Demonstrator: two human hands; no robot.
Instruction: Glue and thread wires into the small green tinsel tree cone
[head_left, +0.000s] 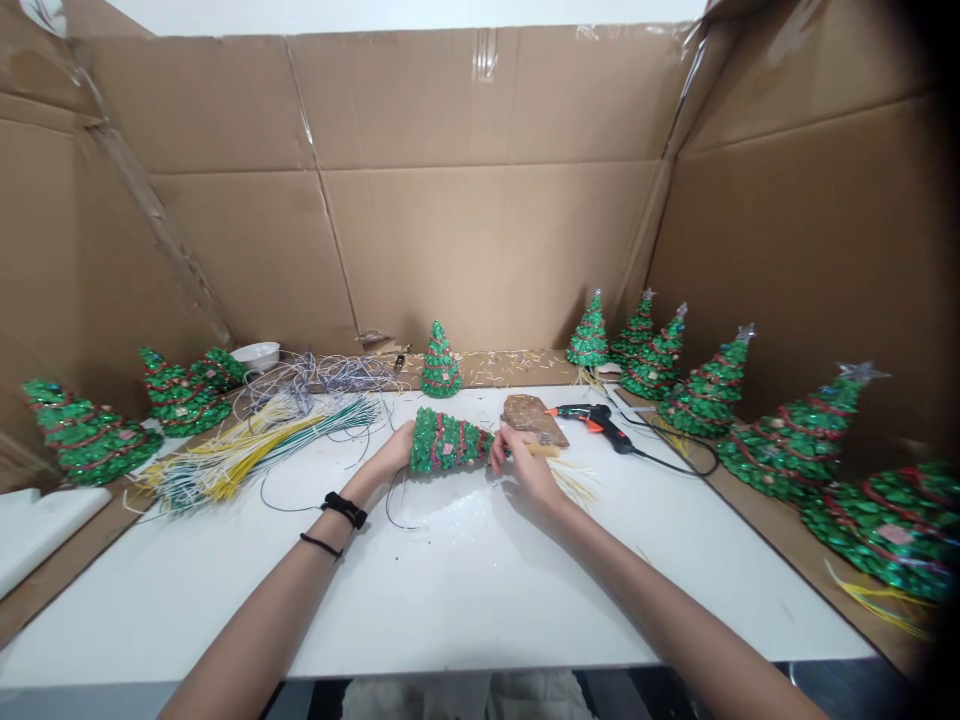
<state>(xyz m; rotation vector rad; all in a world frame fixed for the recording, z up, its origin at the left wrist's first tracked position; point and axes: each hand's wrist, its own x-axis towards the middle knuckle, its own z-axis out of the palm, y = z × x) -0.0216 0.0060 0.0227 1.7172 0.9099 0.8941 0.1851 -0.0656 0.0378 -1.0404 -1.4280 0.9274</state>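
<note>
Green sequins with red bands cover the small tree [448, 441] that I hold on its side, low over the white surface [465, 580]; I cannot tell whether it touches. Its long axis runs left to right. The wide base sits to the left, where my left hand [391, 452] has its grip closed around the rim. The narrow tip points right, into my right hand [525, 468], whose fingers are pinched together on it. A short tan stub [546, 450] shows just past those fingers, and I cannot tell what it belongs to. Both hands are on the tree, one at each end, so neither is nearer. Just beyond my right hand, on the far side, lies a brown scrap [534, 415], and right of that a glue gun [600, 421] with its cord trailing off to the right. A bundle of yellow and green wires [247, 452] lies on the left. Another tree [440, 362] stands upright at the far edge, more line the right side, and cardboard walls [480, 220] enclose everything.
</note>
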